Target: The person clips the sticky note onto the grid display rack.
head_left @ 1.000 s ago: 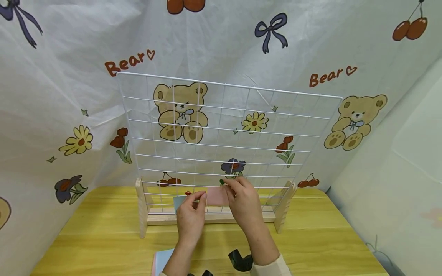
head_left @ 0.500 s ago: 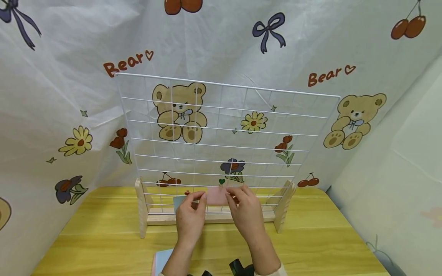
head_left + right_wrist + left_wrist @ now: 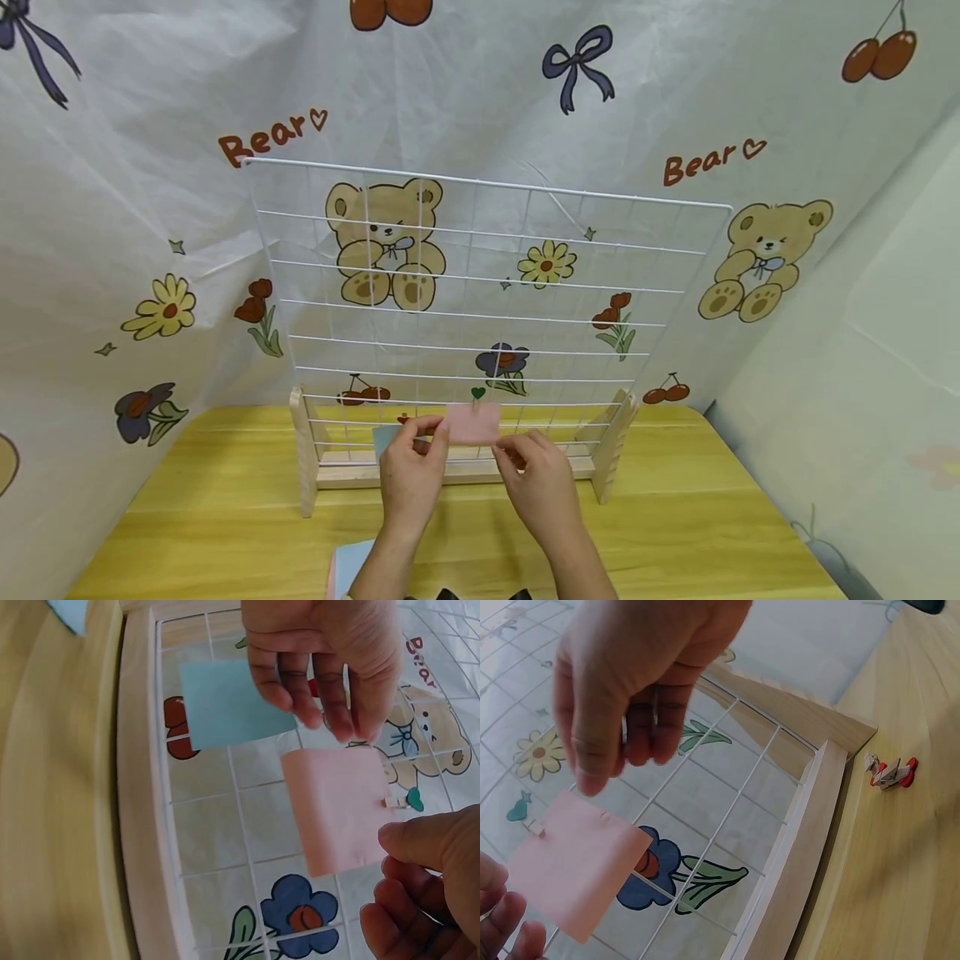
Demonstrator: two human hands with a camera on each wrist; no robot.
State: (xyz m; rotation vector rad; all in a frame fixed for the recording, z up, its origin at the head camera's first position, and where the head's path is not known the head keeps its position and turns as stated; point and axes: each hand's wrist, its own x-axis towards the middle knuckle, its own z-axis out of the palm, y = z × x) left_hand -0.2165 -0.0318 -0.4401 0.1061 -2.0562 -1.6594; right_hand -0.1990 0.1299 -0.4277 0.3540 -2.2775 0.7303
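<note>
A pink paper note (image 3: 472, 423) hangs on the white wire grid (image 3: 480, 317), under a small clothespin with a green heart (image 3: 477, 392). My left hand (image 3: 410, 483) pinches the note's left edge with thumb and index finger. Nearest the note's lower right corner is my right hand (image 3: 542, 487), its fingers loosely bent. In the left wrist view a small gap shows between the right thumb and the pink note (image 3: 577, 862). A blue paper note (image 3: 236, 703) hangs beside the pink one, partly hidden by my left hand in the head view.
A wooden stand (image 3: 450, 475) holds the grid on the wood-grain table (image 3: 225, 517). More blue and pink paper (image 3: 351, 567) lies at the front, beside my left forearm. Red-tipped clothespins (image 3: 894, 774) lie on the table. Behind hangs a bear-patterned cloth (image 3: 600, 125).
My right hand has left the green heart clothespin and moved down the note's right edge to its lower corner. My left hand has stayed at the left edge. The camera view has shifted slightly.
</note>
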